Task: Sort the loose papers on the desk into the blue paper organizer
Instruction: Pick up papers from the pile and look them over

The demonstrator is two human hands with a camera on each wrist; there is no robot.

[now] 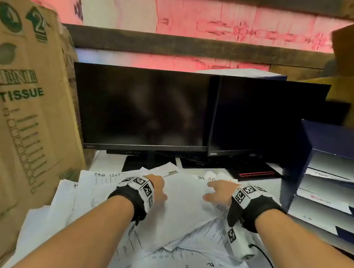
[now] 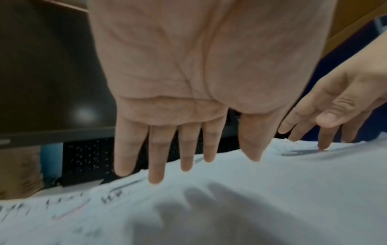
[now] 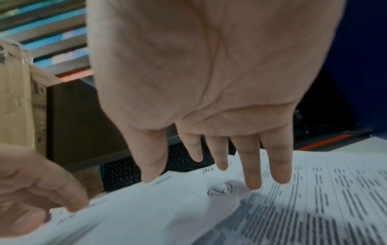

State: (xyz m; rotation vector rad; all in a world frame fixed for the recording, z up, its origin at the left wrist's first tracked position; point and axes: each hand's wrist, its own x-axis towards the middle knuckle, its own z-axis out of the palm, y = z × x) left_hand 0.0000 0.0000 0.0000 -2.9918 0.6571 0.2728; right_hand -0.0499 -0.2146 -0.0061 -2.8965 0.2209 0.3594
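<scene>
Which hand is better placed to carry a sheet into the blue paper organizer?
Probably the right hand: the blue paper organizer stands directly on its side, while the left hand would have to cross over the loose white papers.

The white desk [image 1: 108, 162] carries scattered loose papers [image 1: 180, 206], two monitors [image 1: 144, 109] and a blue organizer [image 1: 307, 162].

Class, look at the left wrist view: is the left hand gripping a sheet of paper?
No. The left hand has its fingers straight and spread over the loose papers, curled round nothing.
</scene>
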